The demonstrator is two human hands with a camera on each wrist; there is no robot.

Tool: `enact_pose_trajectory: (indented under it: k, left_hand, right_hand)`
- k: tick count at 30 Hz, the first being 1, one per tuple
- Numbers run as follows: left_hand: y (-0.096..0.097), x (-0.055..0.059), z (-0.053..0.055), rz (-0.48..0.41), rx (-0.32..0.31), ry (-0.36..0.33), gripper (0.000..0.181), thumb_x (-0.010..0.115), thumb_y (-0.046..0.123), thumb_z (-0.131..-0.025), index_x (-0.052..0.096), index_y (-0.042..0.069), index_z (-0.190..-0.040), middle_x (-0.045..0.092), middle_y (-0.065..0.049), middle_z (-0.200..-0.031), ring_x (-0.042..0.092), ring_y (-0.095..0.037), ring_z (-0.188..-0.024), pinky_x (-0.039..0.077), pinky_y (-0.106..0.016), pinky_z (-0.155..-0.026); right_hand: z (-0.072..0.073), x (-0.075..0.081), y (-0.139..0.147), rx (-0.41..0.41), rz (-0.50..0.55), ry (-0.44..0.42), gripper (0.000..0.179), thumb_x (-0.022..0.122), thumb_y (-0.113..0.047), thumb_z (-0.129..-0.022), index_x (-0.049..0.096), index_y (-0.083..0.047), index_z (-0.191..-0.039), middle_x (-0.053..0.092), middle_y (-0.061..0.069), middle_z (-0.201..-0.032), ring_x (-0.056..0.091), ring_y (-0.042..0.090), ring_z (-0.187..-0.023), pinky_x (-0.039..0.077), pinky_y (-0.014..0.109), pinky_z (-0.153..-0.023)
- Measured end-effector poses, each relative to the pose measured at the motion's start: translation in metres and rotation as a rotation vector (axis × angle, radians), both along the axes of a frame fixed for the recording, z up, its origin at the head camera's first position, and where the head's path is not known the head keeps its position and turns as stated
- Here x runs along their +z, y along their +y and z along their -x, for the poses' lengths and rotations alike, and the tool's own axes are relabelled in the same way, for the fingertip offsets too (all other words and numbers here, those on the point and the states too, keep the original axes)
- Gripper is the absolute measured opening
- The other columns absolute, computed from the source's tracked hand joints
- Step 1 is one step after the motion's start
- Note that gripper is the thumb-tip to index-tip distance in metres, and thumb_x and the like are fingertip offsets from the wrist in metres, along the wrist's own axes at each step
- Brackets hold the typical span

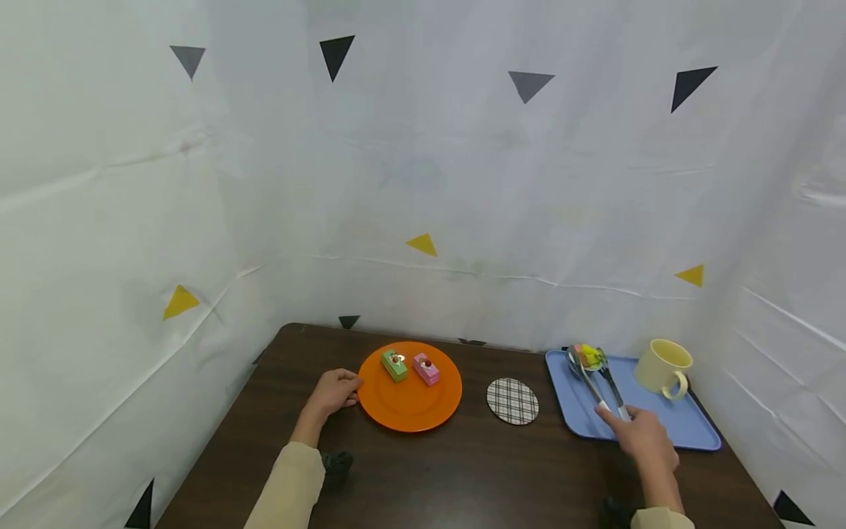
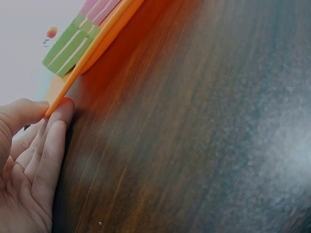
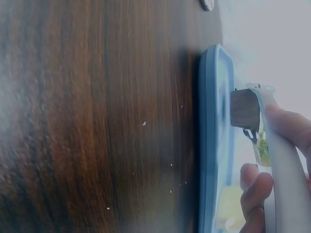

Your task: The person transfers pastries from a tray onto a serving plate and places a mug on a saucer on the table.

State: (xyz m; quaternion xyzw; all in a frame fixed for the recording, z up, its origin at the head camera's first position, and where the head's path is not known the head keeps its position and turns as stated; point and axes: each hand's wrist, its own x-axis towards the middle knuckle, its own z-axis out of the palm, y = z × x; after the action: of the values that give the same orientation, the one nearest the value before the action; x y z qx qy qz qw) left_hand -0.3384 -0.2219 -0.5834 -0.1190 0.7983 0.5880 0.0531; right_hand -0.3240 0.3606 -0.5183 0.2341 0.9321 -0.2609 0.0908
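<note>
In the head view, my left hand (image 1: 333,391) pinches the left rim of an orange plate (image 1: 410,411), thumb above and fingers beneath. On the plate sit a green toy cake slice (image 1: 395,365) and a pink one (image 1: 426,369), each with a small red topping. At the right, my right hand (image 1: 644,435) grips metal tongs (image 1: 588,380) with pale handles, over a blue tray (image 1: 687,430). A small cake piece (image 1: 588,355), brown-sided (image 3: 244,108) with a yellow and pink top, lies between the tongs' ends. Whether it touches the tray cannot be told.
A yellow mug (image 1: 661,367) stands on the tray's right side. Between plate and tray lies a round checked coaster (image 1: 512,401). The dark wooden table (image 1: 463,470) is bordered by white sheets (image 1: 423,162) with printed triangles. Small white crumbs dot the tabletop in the right wrist view.
</note>
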Motion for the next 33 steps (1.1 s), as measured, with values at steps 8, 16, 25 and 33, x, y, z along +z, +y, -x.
enact_pose_trajectory:
  k: [8,16,25,33]
  left_hand:
    - [0.0,-0.001,0.0,-0.004,0.004,0.009,0.034,0.064,0.024,-0.109,0.067,-0.004,-0.129,0.072,-0.015,-0.108,0.071,-0.016,-0.086,0.065,-0.025,-0.078]
    - [0.0,-0.003,0.001,-0.009,0.003,0.022,0.034,0.064,0.024,-0.11,0.066,-0.005,-0.128,0.075,-0.015,-0.11,0.071,-0.015,-0.085,0.065,-0.026,-0.077]
    - [-0.001,-0.003,0.002,-0.014,0.002,0.017,0.033,0.064,0.023,-0.11,0.066,-0.004,-0.128,0.075,-0.016,-0.11,0.071,-0.015,-0.085,0.065,-0.025,-0.077]
    - [-0.003,-0.002,0.0,-0.056,-0.043,0.023,0.035,0.062,0.021,-0.111,0.065,-0.006,-0.131,0.075,-0.014,-0.108,0.07,-0.013,-0.084,0.064,-0.024,-0.076]
  right_hand:
    - [-0.013,0.01,-0.009,0.047,0.013,0.033,0.11,0.057,-0.086,-0.092,0.044,0.002,-0.157,0.059,0.034,-0.133,0.06,0.043,-0.103,0.049,0.056,-0.08]
    - [-0.022,0.024,-0.02,0.123,0.017,0.076,0.114,0.05,-0.09,-0.092,0.042,0.002,-0.159,0.059,0.035,-0.135,0.062,0.041,-0.1,0.05,0.052,-0.076]
    - [-0.025,0.031,-0.031,0.208,0.071,0.151,0.101,0.05,-0.084,-0.096,0.056,0.003,-0.147,0.074,0.011,-0.091,0.068,0.021,-0.077,0.045,0.036,-0.06]
    - [-0.03,0.027,-0.058,0.271,0.151,0.213,0.09,0.054,-0.072,-0.103,0.055,0.005,-0.148,0.074,0.014,-0.092,0.063,0.019,-0.067,0.047,0.035,-0.059]
